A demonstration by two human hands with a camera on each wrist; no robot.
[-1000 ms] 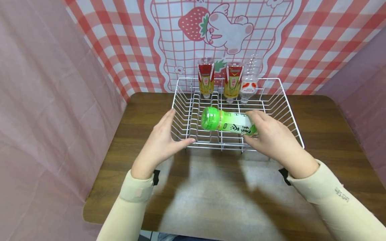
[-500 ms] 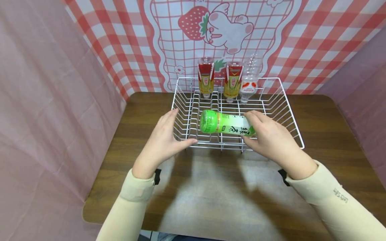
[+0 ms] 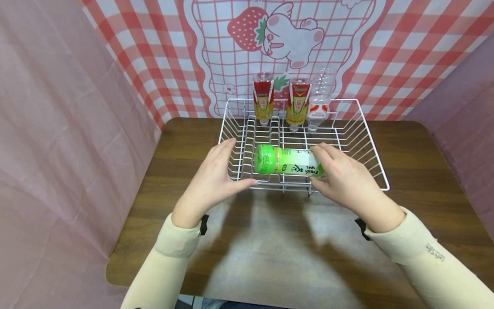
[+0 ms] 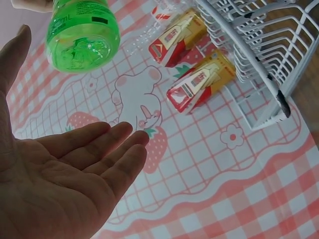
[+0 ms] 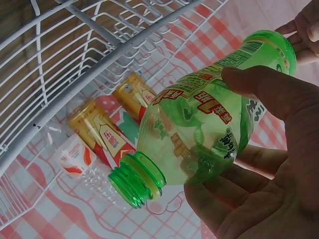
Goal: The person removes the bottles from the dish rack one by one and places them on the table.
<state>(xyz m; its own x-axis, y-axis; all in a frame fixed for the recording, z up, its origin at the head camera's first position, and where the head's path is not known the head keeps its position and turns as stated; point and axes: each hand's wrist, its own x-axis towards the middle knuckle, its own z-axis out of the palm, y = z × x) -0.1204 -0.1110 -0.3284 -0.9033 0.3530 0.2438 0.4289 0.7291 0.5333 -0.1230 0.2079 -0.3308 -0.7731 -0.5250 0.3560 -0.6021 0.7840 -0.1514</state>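
Note:
My right hand (image 3: 347,184) grips a green plastic tea bottle (image 3: 285,162) near its neck, with the thumb on one side and fingers on the other. The bottle lies sideways in the air above a white wire dish rack (image 3: 372,141), its base to the left. Up close in the right wrist view, the bottle's green threaded mouth (image 5: 137,180) has no cap. Just left of the base is my left hand (image 3: 210,180), thumb spread from the fingers, holding nothing. The left wrist view shows its open palm (image 4: 65,184) apart from the bottle.
Along the rack's back stand two red-and-gold bottles (image 3: 263,101) (image 3: 298,105) and a clear bottle (image 3: 318,112), all upside down. The rack sits on a brown wooden table (image 3: 424,171). Behind it hangs a checked cloth (image 3: 154,47); a pink curtain (image 3: 58,128) is at left.
The bottle has come slightly nearer and to the left in my right hand. My left hand has moved right, closer to the bottle's base. The rack and its bottles stay put.

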